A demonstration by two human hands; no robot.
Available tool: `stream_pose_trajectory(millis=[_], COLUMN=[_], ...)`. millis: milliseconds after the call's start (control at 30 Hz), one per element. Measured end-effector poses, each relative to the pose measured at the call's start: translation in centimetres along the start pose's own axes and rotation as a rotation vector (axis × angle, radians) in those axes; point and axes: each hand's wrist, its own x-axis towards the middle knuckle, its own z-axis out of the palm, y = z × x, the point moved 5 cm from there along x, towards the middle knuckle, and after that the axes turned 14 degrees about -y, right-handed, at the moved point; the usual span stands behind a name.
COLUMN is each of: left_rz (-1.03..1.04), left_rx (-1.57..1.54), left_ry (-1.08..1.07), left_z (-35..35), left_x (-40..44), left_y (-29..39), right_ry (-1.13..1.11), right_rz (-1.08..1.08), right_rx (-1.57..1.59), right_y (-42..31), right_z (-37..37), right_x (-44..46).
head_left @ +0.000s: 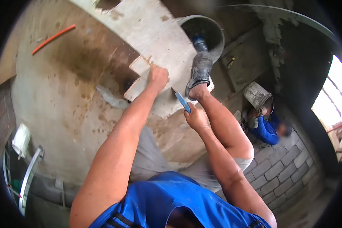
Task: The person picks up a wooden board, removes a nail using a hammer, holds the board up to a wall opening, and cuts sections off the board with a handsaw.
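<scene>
Two bare hands reach over a pale board [159, 41] that lies on a brown-stained wooden surface [76, 102]. The person's left hand [158, 78] presses down on the board beside a stepped notch in its left edge, fingers bent; from where I stand I cannot tell whether they pinch anything. The right hand [198, 117] is clenched around a blue-handled knife [183, 102], over the board's near edge; its grey blade points up toward the left hand, and I cannot tell whether the tip touches. The person's dusty dark shoe [200, 68] rests by the board's right edge, just beside a large bucket [218, 47]. Crumpled clear plastic [111, 97] lies near the board's left corner, and an orange tube [54, 39] lies toward the far left edge of the stained surface. To the right, a second person in a blue sleeve [266, 131] crouches at a smeared pail [256, 94], above grey block paving [279, 165].
</scene>
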Motion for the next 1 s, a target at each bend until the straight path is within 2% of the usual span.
stream_pose_trajectory(millis=[67,133,200,267,300,367,433,533,600,700,800,867,933,1000], left_rz=[0.034,-0.012,0.032,0.050,0.071,0.020,0.024,-0.007,0.000,0.059,0.151,0.083,0.070,0.079], left_rx=[-0.005,0.017,0.045,0.085,0.101,0.221,0.199,0.151,0.160,-0.012,0.211,0.136,0.181,0.301], left_ry=[0.058,-0.109,-0.085,-0.204,-0.185,0.027,0.004,-0.021,-0.031,-0.054,0.023,0.038,0.086,0.290], left_z=[-1.1,-2.1,-2.9,-2.7,-2.0,-0.5,-1.3,-2.2,-1.8,2.2,6.3,7.4,8.1,11.2], left_x=[0.1,0.9,0.8,0.0,0.1,0.9,1.0,-0.4,-0.5,-0.6,-0.1,0.4,0.4,0.2], left_y=[-0.6,-1.6,-1.4,-1.3,-1.2,-1.5,-1.3,-1.3,-1.3,-0.2,1.6,1.8,3.0,4.1], right_ry=[-0.095,-0.077,-0.169,-0.108,-0.092,-0.059,-0.035,0.049,0.030,0.008,-0.053,0.085,0.127,0.065], right_rz=[0.013,0.020,0.087,0.056,0.037,0.028,0.038,-0.014,0.034,0.033,-0.004,-0.081,-0.119,-0.127], right_rx=[-0.071,-0.038,-0.071,-0.070,-0.075,-0.077,-0.029,0.009,0.040,0.094,0.079,0.023,0.092,0.047], right_y=[-2.2,-2.9,-2.4,-1.0,-1.1,-1.4,-2.3,-2.0,-2.6,1.4,4.9,7.0,8.7,11.4], right_z=[-2.1,-2.2,-1.8,-1.8,-2.0,-1.9,-2.1,1.6,2.8,5.8,5.8,8.7,11.5,13.5], right_x=[-1.1,-0.4,-0.2,0.4,0.5,0.3,-1.0,-1.5,-2.1,-3.7,-3.0,-1.3,-0.2,0.6])
